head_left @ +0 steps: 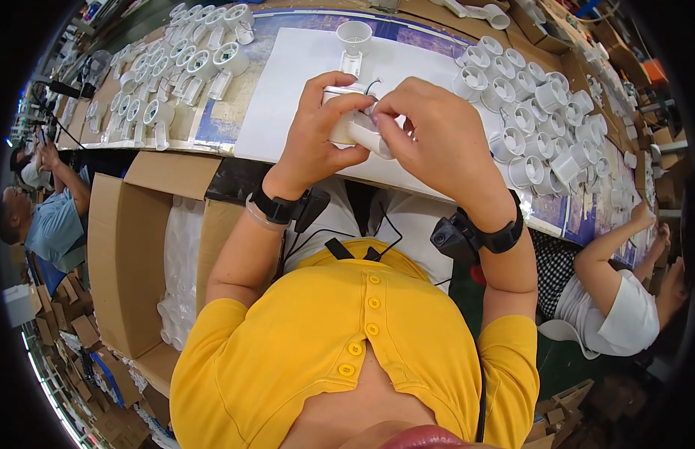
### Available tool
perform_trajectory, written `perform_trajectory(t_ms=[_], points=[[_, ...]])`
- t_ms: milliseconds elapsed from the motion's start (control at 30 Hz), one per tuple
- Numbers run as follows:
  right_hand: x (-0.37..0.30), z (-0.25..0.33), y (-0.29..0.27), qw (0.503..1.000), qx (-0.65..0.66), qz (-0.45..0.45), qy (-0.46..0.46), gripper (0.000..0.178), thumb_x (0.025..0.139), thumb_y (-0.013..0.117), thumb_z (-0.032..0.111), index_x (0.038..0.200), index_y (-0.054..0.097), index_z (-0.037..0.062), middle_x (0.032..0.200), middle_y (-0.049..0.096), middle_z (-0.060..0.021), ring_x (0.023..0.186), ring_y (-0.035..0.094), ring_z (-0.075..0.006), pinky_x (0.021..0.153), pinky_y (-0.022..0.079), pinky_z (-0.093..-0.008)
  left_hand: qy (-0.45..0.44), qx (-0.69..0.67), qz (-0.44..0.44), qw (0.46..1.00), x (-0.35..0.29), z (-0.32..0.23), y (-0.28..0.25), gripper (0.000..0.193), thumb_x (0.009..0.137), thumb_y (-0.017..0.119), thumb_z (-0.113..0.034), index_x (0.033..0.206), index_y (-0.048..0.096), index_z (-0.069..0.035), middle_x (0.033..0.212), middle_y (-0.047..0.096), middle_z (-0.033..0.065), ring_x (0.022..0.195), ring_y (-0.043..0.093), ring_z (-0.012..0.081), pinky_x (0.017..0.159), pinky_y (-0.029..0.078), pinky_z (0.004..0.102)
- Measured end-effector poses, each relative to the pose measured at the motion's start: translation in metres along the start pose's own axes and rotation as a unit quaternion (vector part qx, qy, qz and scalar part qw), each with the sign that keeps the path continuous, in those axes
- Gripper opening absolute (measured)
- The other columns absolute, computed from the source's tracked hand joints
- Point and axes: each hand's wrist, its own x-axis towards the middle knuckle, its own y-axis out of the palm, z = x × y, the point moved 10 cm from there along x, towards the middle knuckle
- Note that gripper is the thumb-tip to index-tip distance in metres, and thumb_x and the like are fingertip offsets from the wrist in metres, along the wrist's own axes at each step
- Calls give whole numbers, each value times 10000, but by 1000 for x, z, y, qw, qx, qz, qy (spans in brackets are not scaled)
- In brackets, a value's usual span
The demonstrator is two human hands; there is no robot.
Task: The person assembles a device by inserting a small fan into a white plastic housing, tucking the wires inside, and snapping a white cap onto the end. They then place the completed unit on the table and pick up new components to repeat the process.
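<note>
My left hand (317, 131) wraps round a white plastic lamp-like housing (347, 132) with a short cylindrical arm, held above the white work sheet. From its top sticks a thin dark wire (372, 84) with a small pale end. My right hand (437, 138) is closed at the housing's right side, thumb and fingertips pinched together against it. What lies between those fingertips is hidden. Just beyond my hands a similar white cup-shaped piece (354, 36) with a flat bracket stands on the white sheet (276, 90).
Several white cup-shaped housings stand on the table at left (201, 63) and right (523, 118). An open cardboard box (111, 262) with clear plastic pieces (184, 277) is by my left arm. Co-workers sit at left (55, 224) and right (609, 307).
</note>
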Motion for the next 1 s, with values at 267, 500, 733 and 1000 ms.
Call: perform_trajectory(t_ms=[267,500,733,1000], points=[[7,5,-1,999,-11,-2,-30,61,848,611,96,840,625,38,794,589,-86,720,584,-286,620,460,-350,-21,-30,8,999,-6,3,5,659,537,764,-75,1165,568,-113,1188,494,140,1103,506,306,892,465,368],[9,9,0,999,6,3,-38,68,849,612,99,847,623,31,805,595,-95,729,589,-288,627,461,-345,-35,-97,33,994,-11,10,4,697,528,784,-135,1170,518,-81,1124,538,118,1058,526,293,898,455,361],[12,11,-3,998,6,-2,-69,73,859,604,96,883,637,35,827,603,-87,733,589,-265,645,465,-340,-27,-139,19,990,-14,14,6,693,532,789,-132,1167,513,-85,1134,541,94,1061,531,282,924,439,347],[-5,-43,10,948,312,-60,10,167,875,616,76,1030,674,56,1124,607,-82,1014,574,-186,874,447,-296,-95,-290,12,952,-11,13,11,723,678,728,-63,1305,369,-70,1251,470,111,1185,469,231,1005,389,343]])
